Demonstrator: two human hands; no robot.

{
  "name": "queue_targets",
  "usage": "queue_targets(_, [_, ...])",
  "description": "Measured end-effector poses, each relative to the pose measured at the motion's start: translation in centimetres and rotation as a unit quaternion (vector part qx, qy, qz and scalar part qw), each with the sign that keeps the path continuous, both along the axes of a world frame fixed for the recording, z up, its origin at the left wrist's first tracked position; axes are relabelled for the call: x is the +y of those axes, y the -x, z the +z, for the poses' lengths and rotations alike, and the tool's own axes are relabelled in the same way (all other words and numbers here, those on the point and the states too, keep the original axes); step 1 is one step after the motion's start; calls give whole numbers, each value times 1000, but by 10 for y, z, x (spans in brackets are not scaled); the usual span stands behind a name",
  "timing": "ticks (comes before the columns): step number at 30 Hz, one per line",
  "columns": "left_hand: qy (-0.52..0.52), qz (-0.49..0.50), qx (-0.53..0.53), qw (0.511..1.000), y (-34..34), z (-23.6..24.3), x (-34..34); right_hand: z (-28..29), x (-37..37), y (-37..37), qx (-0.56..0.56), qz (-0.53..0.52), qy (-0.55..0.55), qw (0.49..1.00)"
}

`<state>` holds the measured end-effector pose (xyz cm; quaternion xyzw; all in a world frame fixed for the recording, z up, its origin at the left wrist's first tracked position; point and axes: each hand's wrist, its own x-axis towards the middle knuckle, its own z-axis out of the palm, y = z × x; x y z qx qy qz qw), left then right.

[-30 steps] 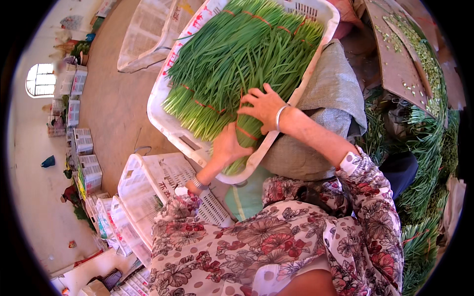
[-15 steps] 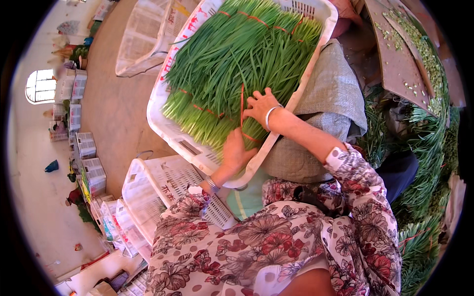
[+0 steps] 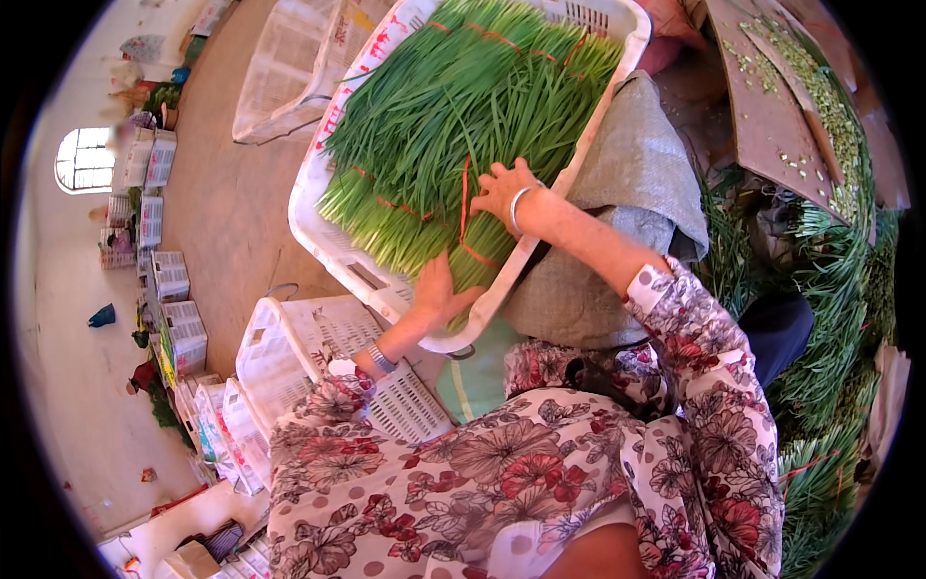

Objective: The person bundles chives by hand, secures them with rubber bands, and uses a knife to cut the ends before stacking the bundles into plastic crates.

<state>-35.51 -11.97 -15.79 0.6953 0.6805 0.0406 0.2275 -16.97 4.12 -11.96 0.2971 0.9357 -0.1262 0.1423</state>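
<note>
A white plastic crate [image 3: 333, 232] is packed with long green leafy bundles [image 3: 453, 106] tied with red bands [image 3: 497, 39]. My left hand [image 3: 434, 297] rests on the pale-stemmed greens at the crate's lower end, thumb apart from its fingers. My right hand [image 3: 511, 198] lies on the greens near the crate's right side, fingers spread and curved over the leaves, beside an upright loop of red band [image 3: 465, 193].
Empty-looking crates [image 3: 285, 68] lie upper left and stacked crates [image 3: 256, 376] lower left. A grey woven sack [image 3: 637, 145] is right of the crate. A board with chopped scraps [image 3: 772, 116] and heaped greens [image 3: 820, 357] lie right; more crates [image 3: 169, 275] line the white wall.
My right hand has shifted slightly up and left from a second ago. My left hand remains low on the greens, and the red band between my hands now stands up as a loop.
</note>
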Motion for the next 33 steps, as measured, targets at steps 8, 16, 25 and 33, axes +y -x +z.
queue_targets(8, [82, 3, 79, 994, -20, 2, -9, 5, 14, 13, -64, -23, 76, 995])
queue_targets(16, [88, -15, 114, 989, -29, -5, -12, -25, -2, 31, -109, -52, 30, 992])
queue_targets(25, [115, 9, 119, 986, -45, -2, -7, -44, -7, 37, -123, -103, 95, 982])
queue_targets(33, [113, 22, 111, 987, -45, -15, -7, -49, 12, 54, -183, -95, 118, 971])
